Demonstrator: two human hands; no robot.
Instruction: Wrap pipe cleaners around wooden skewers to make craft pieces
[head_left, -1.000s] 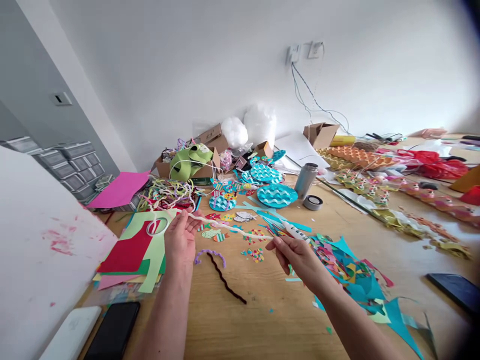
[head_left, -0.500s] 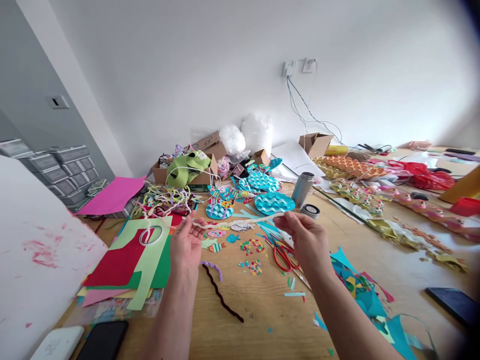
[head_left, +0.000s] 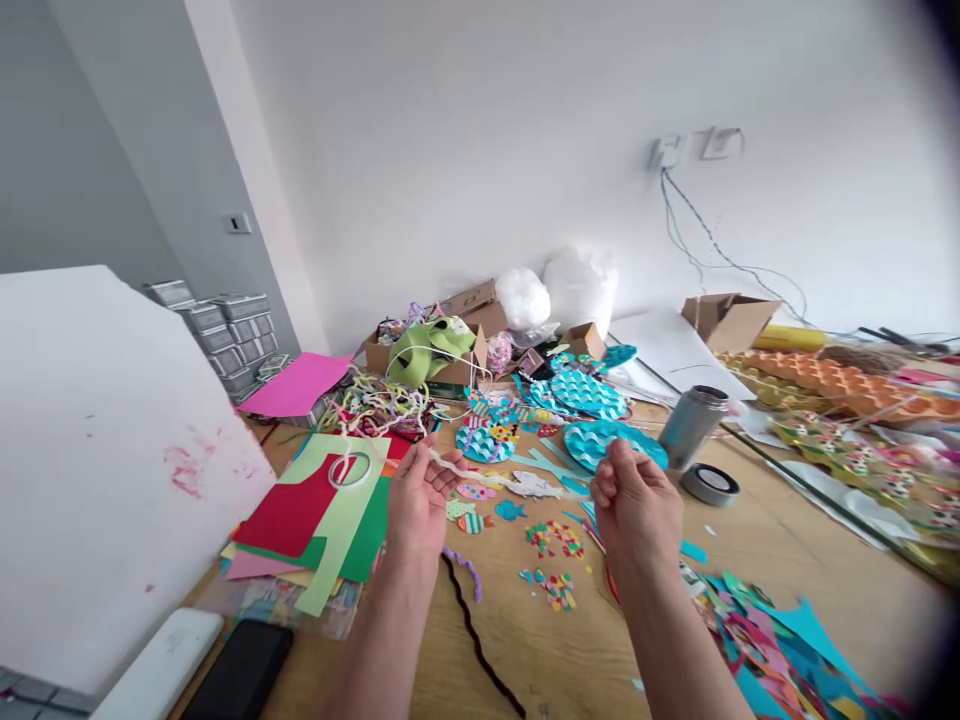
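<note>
A strand of white yarn (head_left: 480,474) sags between my two hands. My left hand (head_left: 424,500) is turned palm up, the yarn held at its thumb and index finger, with the other fingers loosely curled. From there more yarn trails left toward a white ring of tape (head_left: 350,470). My right hand (head_left: 639,505) has its fingers closed at the strand's other side; the exact grip is blurred. Below the strand lie paper fish (head_left: 474,522) and a white fish (head_left: 534,485). A dark brown fuzzy strand (head_left: 476,635) and a short purple one (head_left: 466,570) lie nearer me.
Coloured paper sheets (head_left: 281,515) and a black phone (head_left: 238,670) are at left. A steel flask (head_left: 694,425) and its lid (head_left: 709,484) stand right of blue plates (head_left: 592,440). Paper scraps (head_left: 757,640) cover the front right. Tangled yarn (head_left: 390,400) sits behind.
The view has swung left, so things sit farther right. The yarn, nearly straight before, now slopes down and hangs slack toward my right hand, whose fingers have curled in more.
</note>
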